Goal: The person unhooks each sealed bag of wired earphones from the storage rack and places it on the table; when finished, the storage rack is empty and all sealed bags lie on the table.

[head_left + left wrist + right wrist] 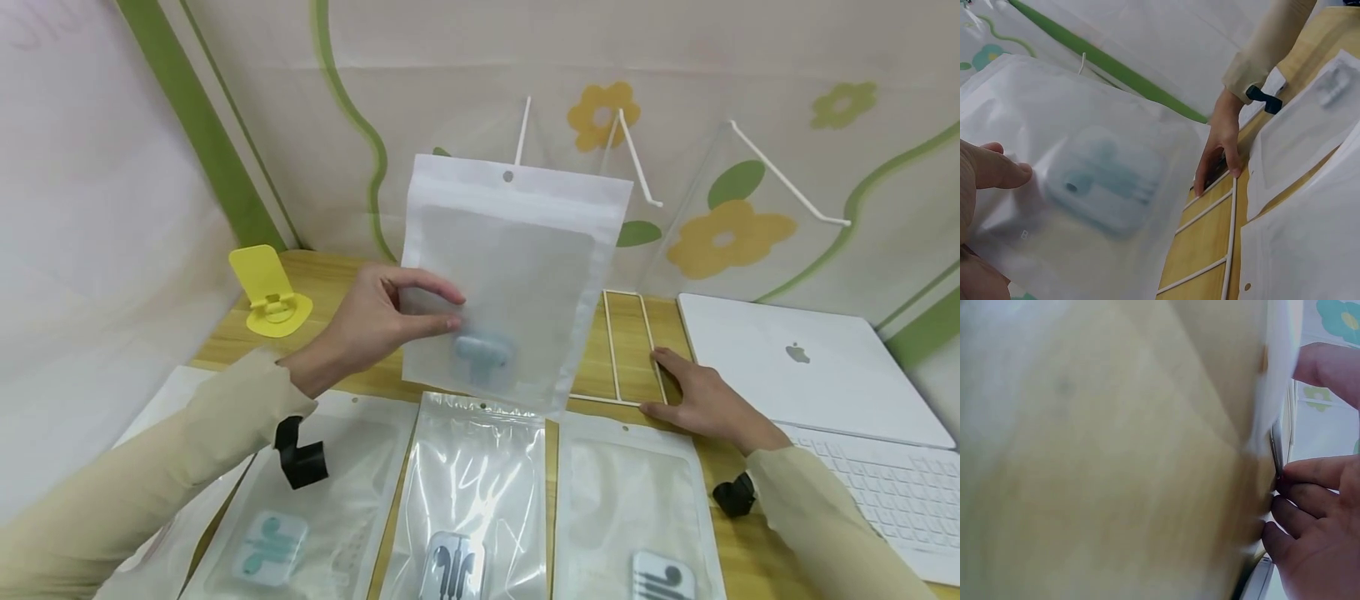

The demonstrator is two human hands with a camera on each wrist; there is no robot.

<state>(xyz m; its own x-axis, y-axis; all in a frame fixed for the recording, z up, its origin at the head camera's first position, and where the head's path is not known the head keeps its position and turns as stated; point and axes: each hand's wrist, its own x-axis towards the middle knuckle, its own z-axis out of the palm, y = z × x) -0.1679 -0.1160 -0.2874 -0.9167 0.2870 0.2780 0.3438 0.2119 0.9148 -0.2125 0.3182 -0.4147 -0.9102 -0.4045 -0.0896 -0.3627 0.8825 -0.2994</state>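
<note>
My left hand (375,312) pinches a white frosted zip bag (517,250), held upright over the table. Inside, pale blue wired earphones in a clear case (1107,181) show blurred through the film. The bag's hang hole is close to the leftmost prong of a white wire display rack (617,350); whether the prong passes through the hole I cannot tell. At the rack's right end, my right hand (701,396) holds the base wire between thumb and fingers. The bag hides part of the rack.
In front lie a frosted bag with mint earphones (330,442), a shiny clear bag (480,467) and another frosted bag (630,492), both with earphones. A yellow phone stand (270,292) is at back left, a white laptop (810,358) at right. Rack prongs (787,175) jut upward.
</note>
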